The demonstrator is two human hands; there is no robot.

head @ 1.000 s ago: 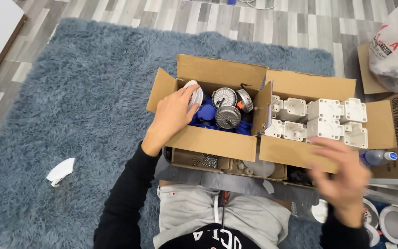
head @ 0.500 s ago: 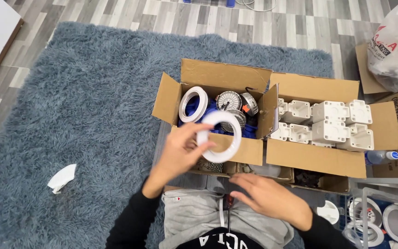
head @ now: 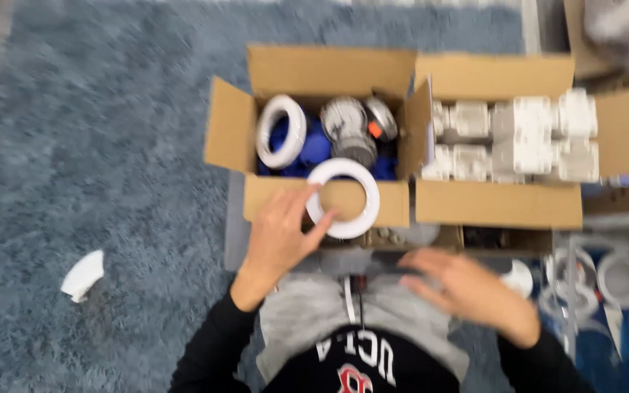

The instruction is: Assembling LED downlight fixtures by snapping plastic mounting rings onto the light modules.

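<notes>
Left hand (head: 279, 231) grips a white ring (head: 343, 198) lifted before the open cardboard box (head: 329, 73), while right hand (head: 467, 287) hovers spread and empty, seemingly ready to take it

A shaggy blue-grey rug (head: 96, 145) covered the floor. On it, well left of the right-hand cardboard box (head: 500, 204), lay a crumpled white scrap (head: 81, 275). That box held blurred white blocky parts (head: 518, 138). Below its right end, round white-rimmed pieces (head: 619, 278) lay on something blue. Above its right corner sat a pale bag (head: 624, 25), only partly in view.
</notes>
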